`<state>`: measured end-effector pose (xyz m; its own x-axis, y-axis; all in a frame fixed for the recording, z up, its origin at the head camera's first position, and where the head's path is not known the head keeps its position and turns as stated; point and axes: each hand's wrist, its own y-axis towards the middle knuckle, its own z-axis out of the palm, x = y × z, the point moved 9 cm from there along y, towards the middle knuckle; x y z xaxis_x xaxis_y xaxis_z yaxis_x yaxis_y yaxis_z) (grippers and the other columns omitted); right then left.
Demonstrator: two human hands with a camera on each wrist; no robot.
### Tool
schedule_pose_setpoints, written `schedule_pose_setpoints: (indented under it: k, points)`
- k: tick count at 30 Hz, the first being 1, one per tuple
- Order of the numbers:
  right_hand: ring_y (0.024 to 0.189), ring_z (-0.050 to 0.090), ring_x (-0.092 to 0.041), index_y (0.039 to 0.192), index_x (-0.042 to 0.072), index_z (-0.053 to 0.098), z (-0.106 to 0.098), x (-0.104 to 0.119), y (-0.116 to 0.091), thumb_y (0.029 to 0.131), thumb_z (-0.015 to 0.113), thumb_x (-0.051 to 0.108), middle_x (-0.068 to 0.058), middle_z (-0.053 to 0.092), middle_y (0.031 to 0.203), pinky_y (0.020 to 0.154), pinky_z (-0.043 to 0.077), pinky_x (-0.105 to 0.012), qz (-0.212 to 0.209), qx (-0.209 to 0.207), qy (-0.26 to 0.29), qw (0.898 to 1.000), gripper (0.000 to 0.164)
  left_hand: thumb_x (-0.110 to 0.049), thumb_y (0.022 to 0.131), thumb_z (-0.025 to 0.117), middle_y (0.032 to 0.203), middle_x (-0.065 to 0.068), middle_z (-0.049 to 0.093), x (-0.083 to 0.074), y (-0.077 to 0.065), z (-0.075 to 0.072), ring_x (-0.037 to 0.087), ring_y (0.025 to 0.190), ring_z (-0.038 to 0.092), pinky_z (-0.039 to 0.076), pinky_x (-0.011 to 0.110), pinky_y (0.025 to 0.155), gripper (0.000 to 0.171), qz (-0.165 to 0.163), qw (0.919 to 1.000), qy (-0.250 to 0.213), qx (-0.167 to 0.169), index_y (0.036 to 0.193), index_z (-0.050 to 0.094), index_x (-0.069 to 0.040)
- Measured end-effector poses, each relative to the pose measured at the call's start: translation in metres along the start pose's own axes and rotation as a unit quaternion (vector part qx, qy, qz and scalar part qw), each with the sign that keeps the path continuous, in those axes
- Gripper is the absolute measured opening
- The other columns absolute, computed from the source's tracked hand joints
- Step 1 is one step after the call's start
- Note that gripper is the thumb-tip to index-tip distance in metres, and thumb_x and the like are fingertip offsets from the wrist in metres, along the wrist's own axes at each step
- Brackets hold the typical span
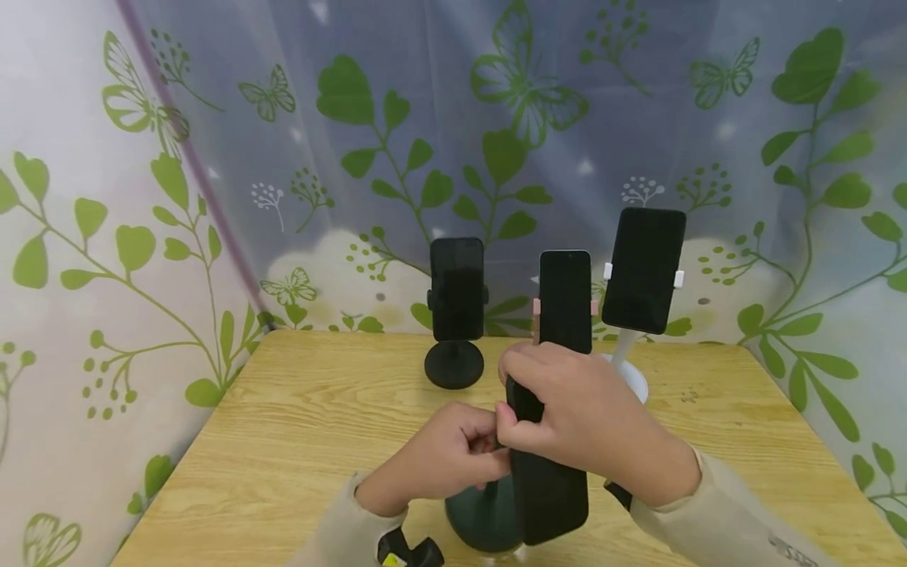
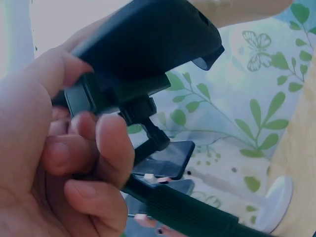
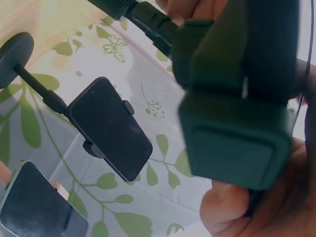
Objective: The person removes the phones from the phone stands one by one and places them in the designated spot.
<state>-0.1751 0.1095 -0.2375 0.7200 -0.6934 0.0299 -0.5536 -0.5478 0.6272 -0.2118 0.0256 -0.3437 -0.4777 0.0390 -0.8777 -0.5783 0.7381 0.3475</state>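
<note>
My right hand (image 1: 591, 405) grips the upper part of a black phone (image 1: 551, 498), which leans at a slant over a dark green phone stand (image 1: 476, 516). Curled fingers of my left hand (image 1: 446, 449) hold the stand's clamp from the left, close to the phone's edge. In the left wrist view, the phone's dark back (image 2: 143, 44) lies against the green clamp (image 2: 140, 91), with the ball-jointed neck and ribbed stem (image 2: 190, 212) below. One wide clamp jaw fills the middle of the right wrist view, right beside the phone. My hand hides part of the phone.
Behind, a black stand (image 1: 453, 366) bears a phone (image 1: 457, 287). A pink-clamped phone (image 1: 564, 295) stands behind my right hand. Further right, a white stand (image 1: 631, 378) holds another phone (image 1: 645, 268). Leaf-printed cloth (image 1: 397, 118) borders the wooden table (image 1: 305, 441).
</note>
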Motion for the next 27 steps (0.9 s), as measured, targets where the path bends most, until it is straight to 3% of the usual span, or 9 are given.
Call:
schedule_pose_setpoints:
  k: [6,11,15,22,27]
  points:
    - [0.066,0.040,-0.007,0.084,0.018,0.055,0.002,-0.001,-0.001,0.082,0.064,0.021,0.010,0.050,0.082,0.049,0.031,-0.020,0.020,0.012,-0.013,1.000,0.010,-0.006,0.092,0.062,0.055,-0.006,0.049,-0.002,-0.004,-0.004,0.007,0.047,0.048,0.038,0.022,0.048,0.029,-0.047,0.9967,0.061,-0.024,0.066,0.052,-0.013]
    - [0.074,0.050,-0.013,0.099,0.017,0.068,-0.003,0.000,-0.002,0.084,0.069,0.024,0.004,0.058,0.094,0.050,0.037,-0.022,0.039,-0.001,-0.027,0.999,0.016,-0.010,0.096,0.061,0.057,-0.005,0.053,-0.005,-0.006,-0.005,0.009,0.049,0.052,0.040,0.023,0.050,0.027,-0.067,0.9950,0.072,-0.019,0.070,0.056,-0.015]
    - [0.079,0.054,-0.015,0.104,0.019,0.069,-0.008,0.003,-0.004,0.084,0.069,0.023,0.003,0.059,0.098,0.052,0.039,-0.022,0.052,-0.011,-0.023,0.998,0.020,-0.011,0.097,0.061,0.058,-0.006,0.053,-0.006,-0.006,-0.005,0.009,0.050,0.051,0.041,0.022,0.051,0.026,-0.071,0.9944,0.076,-0.018,0.071,0.057,-0.016]
    - [0.081,0.055,-0.014,0.107,0.019,0.069,-0.011,0.004,-0.004,0.084,0.071,0.024,0.005,0.064,0.104,0.053,0.039,-0.022,0.070,-0.001,-0.014,0.997,0.023,-0.009,0.093,0.063,0.058,-0.009,0.041,-0.009,-0.006,-0.007,0.004,0.051,0.036,0.032,0.021,0.052,0.026,-0.057,0.9904,0.118,-0.043,0.071,0.052,-0.018]
    - [0.081,0.056,-0.013,0.109,0.018,0.071,-0.013,0.003,-0.005,0.085,0.071,0.024,0.004,0.068,0.111,0.052,0.037,-0.021,0.068,0.001,-0.012,0.998,0.025,-0.010,0.092,0.064,0.060,-0.010,0.042,-0.010,-0.004,-0.006,0.003,0.052,0.037,0.032,0.020,0.052,0.025,-0.043,0.9900,0.126,-0.045,0.071,0.054,-0.018]
